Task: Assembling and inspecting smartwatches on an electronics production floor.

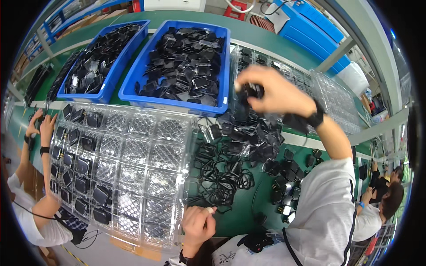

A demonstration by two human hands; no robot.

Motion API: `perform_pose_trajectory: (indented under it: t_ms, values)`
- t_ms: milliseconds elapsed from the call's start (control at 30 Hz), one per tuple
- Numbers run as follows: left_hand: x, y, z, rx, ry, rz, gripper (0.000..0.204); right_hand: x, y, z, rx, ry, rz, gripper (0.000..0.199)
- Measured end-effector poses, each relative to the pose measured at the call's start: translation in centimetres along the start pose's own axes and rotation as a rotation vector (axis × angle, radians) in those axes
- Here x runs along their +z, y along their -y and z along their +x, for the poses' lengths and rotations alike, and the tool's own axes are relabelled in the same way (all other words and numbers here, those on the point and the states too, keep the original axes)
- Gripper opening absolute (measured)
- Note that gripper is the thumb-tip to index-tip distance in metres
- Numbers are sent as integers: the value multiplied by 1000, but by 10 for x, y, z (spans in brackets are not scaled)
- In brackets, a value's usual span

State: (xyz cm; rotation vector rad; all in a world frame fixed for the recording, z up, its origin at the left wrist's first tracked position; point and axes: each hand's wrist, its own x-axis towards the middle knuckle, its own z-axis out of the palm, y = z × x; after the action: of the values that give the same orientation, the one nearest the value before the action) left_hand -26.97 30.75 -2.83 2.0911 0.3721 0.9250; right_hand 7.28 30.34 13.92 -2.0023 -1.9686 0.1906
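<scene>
My right hand (pixel 282 93) is raised over the right rim of the larger blue bin, fingers wrapped round a small black plastic piece (pixel 254 91); motion blurs it slightly. Beneath it lies a heap of black flat pieces (pixel 253 133), some glossy. My left hand (pixel 198 224) is curled closed at the table's near edge, its inside hidden. Just beyond it sits a tangle of black cables (pixel 224 179). Left of that hand, a clear plastic tray (pixel 148 166) with square pockets holds black plug adapters (pixel 102 195) in its left columns.
Two blue bins (pixel 174 105) (pixel 84 96) full of black pieces stand at the back. Loose black adapters (pixel 288 170) lie on the green table (pixel 239 221) by my right arm. More clear trays (pixel 339 102) lie back right. A co-worker's hands (pixel 44 126) work at far left.
</scene>
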Motion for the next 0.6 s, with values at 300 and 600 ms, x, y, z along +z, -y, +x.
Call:
perform_pose_trajectory:
  t_ms: [300, 600]
  values:
    - [3, -5, 0, 8, -9, -32, 19, 13, -5, -74, 80, 462, -204, 96]
    - [3, -7, 4, -15, -55, -25, 19, 31, -74, 59, 607, 102, 161, 40]
